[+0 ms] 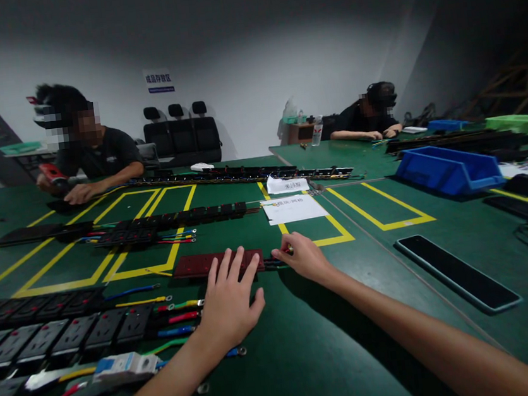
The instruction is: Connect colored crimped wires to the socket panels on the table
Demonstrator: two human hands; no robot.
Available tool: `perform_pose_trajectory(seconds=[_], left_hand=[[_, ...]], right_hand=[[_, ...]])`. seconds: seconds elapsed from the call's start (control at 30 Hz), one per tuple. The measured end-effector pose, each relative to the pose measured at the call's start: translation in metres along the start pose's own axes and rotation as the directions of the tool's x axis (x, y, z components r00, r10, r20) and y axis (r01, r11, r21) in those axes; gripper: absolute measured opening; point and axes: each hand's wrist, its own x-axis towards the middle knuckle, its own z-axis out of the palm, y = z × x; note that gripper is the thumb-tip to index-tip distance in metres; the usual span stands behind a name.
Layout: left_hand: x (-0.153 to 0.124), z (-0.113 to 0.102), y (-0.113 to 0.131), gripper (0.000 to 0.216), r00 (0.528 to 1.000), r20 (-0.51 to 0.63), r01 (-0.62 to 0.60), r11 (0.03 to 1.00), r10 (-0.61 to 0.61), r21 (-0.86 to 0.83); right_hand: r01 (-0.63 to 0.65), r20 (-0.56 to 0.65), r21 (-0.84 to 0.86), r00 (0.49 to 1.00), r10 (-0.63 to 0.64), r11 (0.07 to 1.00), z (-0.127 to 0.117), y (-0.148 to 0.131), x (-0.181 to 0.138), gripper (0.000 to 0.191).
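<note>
A dark red socket strip lies on the green table in front of me. My left hand rests over its right part, fingers spread and lying flat. Dark wires come out of the strip's right end. There my right hand pinches the wires between thumb and fingertips; the exact grip is partly hidden. To the left of my forearm are rows of black socket strips, their coloured leads ending in ring terminals. Among them sits a white and blue circuit breaker.
Paper labels lie beyond my right hand. A phone and a blue bin are to the right. More strips stretch across the table. One co-worker holds a red power tool; another person sits at the far right.
</note>
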Motion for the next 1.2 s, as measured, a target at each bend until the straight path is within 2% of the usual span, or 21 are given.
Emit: perform_pose_trajectory(seconds=[0.2, 0.33, 0.5, 0.77, 1.0, 1.2], left_hand=[[0.000, 0.002, -0.001, 0.061, 1.000, -0.019, -0.007, 1.000, 0.007, -0.002], [0.000, 0.003, -0.002, 0.061, 1.000, -0.003, -0.011, 1.000, 0.011, 0.001], [-0.001, 0.003, -0.002, 0.061, 1.000, -0.009, -0.015, 1.000, 0.015, 0.008], [-0.001, 0.002, -0.001, 0.062, 1.000, -0.007, -0.014, 0.999, 0.014, 0.035], [-0.001, 0.003, -0.001, 0.062, 1.000, -0.011, -0.015, 0.999, 0.016, 0.035], [0.000, 0.003, -0.002, 0.062, 1.000, -0.006, -0.018, 0.999, 0.018, 0.029]], right_hand=[[0.023, -0.035, -0.029, 0.999, -0.024, 0.999, -0.002, -0.004, -0.006, 0.027], [0.025, -0.075, 0.045, 0.997, -0.022, 0.999, -0.001, -0.001, -0.006, 0.030], [0.025, -0.125, 0.087, 0.992, -0.014, 0.996, 0.002, 0.003, -0.005, 0.017], [0.042, -0.110, -0.026, 0.993, -0.045, 0.999, -0.001, -0.007, -0.009, 0.010], [-0.018, -0.151, -0.049, 0.989, 0.010, 0.999, 0.000, -0.003, -0.006, 0.028], [-0.096, -0.124, -0.184, 0.990, 0.073, 0.978, -0.005, -0.011, -0.008, 0.028]])
